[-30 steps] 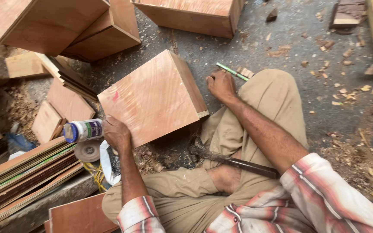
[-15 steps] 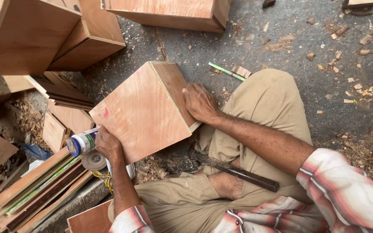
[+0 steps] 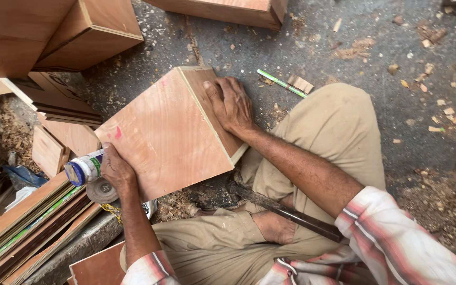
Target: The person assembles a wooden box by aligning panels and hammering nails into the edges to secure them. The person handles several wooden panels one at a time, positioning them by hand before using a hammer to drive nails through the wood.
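Nearest, a dark-handled tool (image 3: pixel 286 214) lies across the lap, its head hidden under the forearm. The left hand (image 3: pixel 114 169) is curled around a white glue bottle (image 3: pixel 84 168), whose lower end the fingers cover. It sits at the lower left corner of a plywood box (image 3: pixel 170 132) tilted on the floor. The right hand (image 3: pixel 231 105) lies flat and open on the box's right side panel, gripping nothing. Beyond, a green pencil (image 3: pixel 281 83) rests on open concrete, and larger boxes (image 3: pixel 54 31) are cut off at the top edge.
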